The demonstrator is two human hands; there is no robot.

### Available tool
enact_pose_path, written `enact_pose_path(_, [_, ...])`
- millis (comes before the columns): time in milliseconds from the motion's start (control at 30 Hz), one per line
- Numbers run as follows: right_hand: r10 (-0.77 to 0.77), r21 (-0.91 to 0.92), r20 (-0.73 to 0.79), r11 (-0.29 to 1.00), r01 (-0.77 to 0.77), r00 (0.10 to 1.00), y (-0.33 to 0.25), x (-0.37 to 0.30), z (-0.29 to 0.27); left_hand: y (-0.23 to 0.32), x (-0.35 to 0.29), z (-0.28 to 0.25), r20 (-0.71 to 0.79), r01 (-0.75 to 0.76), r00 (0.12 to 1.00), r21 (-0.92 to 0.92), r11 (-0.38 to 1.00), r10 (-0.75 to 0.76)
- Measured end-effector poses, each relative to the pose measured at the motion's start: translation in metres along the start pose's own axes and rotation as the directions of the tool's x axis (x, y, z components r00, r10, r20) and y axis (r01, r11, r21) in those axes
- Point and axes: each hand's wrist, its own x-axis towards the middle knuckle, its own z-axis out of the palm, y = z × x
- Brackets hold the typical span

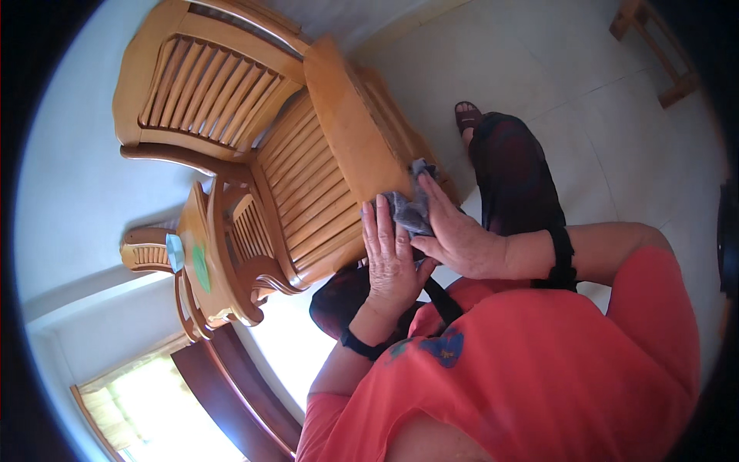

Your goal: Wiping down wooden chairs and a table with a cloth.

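A: Quick pass. What do the hands have?

B: I see a crumpled grey cloth [409, 208] pinned between them, at the front edge of the slatted honey-coloured wooden armchair [323, 173]. Right hand [460, 237] lies over the cloth, fingers curled onto it, holding it. Left hand [392, 258] is flat, fingers straight and together, touching the cloth's lower edge.

A: Which way does the cloth lie from them?

B: Ahead of the left hand's fingertips and under the right hand's fingers, against the chair's broad flat armrest [350, 123]. It's bunched; what shows runs roughly along the armrest edge. Right hand is nearer, it covers most of it.

A: Anything else?

B: A small wooden side table [202, 254] beside the chair, with a pale blue box [175, 252] on it. Tiled floor [585, 131] beyond.
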Motion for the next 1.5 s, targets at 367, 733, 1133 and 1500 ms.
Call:
enact_pose_path(367, [0.070, -0.178, 0.046, 0.982, -0.060, 0.996, 0.012, 0.120, -0.019, -0.092, 0.065, -0.011, 0.002, -0.003, 1.000, -0.262, 0.965, 0.004])
enact_pose_path(733, [-0.105, -0.613, 0.073, 0.779, 0.127, 0.992, 0.077, 0.277, -0.018, -0.171, 0.172, 0.007, -0.041, 0.166, 0.979, -0.417, 0.894, -0.201])
enact_pose_path(1133, [-0.404, -0.550, 0.049, 0.753, 0.362, 0.914, 0.008, 0.101, -0.017, -0.058, 0.036, 0.001, -0.125, 0.117, 0.978, -0.329, 0.937, -0.166])
enact_pose_path(1500, [-0.295, -0.599, 0.400, 0.632, 0.491, 0.868, -0.037, 0.033, -0.023, -0.021, -0.054, 0.047, -0.285, 0.012, 0.945, -0.453, 0.892, -0.157])
